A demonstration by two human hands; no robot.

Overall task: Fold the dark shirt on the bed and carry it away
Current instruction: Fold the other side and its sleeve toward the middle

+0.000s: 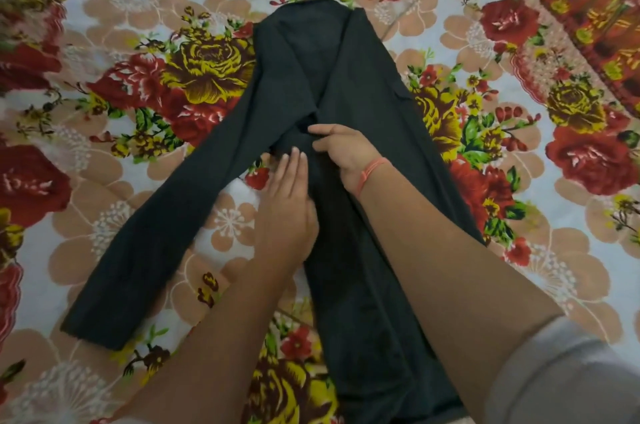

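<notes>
Dark shirt (pixel 332 84) on a bed covered by a floral bedsheet (pixel 114 7), partly folded lengthwise; one long sleeve (pixel 166 226) extends diagonally toward the lower left. Left hand (pixel 287 205) lies flat, fingers extended, its grip wide and holding nothing, at the shirt's left edge where the sleeve joins. Right hand (pixel 343 149), with an orange thread wristband (pixel 370 172), pinches a fabric fold at the shirt's centre.
</notes>
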